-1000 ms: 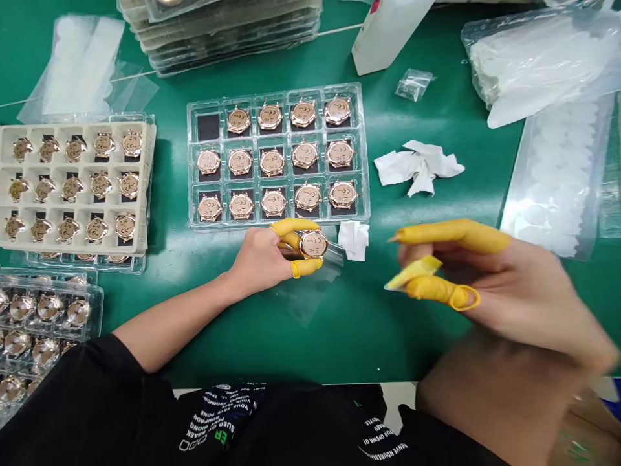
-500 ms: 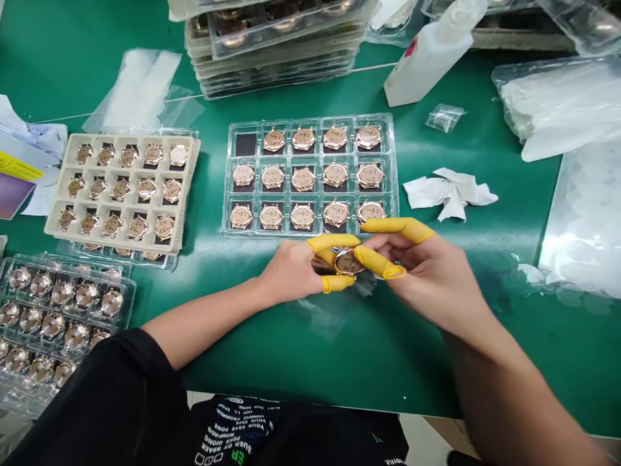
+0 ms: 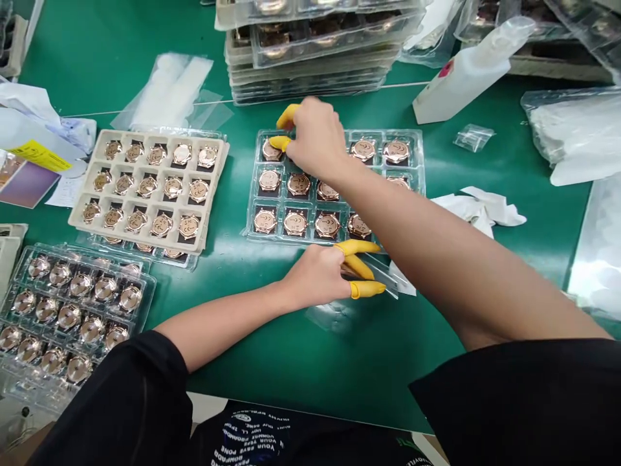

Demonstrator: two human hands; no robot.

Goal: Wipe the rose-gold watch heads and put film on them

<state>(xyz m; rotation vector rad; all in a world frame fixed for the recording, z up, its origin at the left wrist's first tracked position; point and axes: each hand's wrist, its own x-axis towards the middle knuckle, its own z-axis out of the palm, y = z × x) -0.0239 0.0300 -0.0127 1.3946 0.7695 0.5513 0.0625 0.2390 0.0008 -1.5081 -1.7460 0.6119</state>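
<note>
"What's under the right hand's fingers?"

"A rose-gold watch case (image 3: pixel 272 150), lying in the top-left pocket of a clear plastic tray (image 3: pixel 252 194). The tip of a yellow-cotted finger (image 3: pixel 280 142) of the right hand (image 3: pixel 315 136) is against its upper edge."

"Are those fingers closed on it?"

"I can't tell. They're curled down over the top row, and a second cotted finger (image 3: pixel 288 116) sticks out past the tray's far edge. The hand hides whatever lies beneath it."

"And the left hand (image 3: pixel 315 275)?"

"Its fingers are pinched together on a clear plastic sheet (image 3: pixel 383 278), right at the tray's near edge, with yellow cots on them too."

"What's around the fingers?"

"Below the right fingers, more watch cases sit in black-padded pockets. To their left is a cream tray (image 3: pixel 72 220) of cases, with a clear tray of cases (image 3: pixel 14 272) nearer the left hand. Beyond the right fingers stands a stack of plastic trays (image 3: pixel 310 84). Off to their right are a white bottle (image 3: pixel 460 84) lying on its side and a small clear bag (image 3: pixel 474 137). A crumpled white cloth (image 3: pixel 485 210) lies just past the right forearm, all of it on a green worktop (image 3: pixel 310 375)."
</note>
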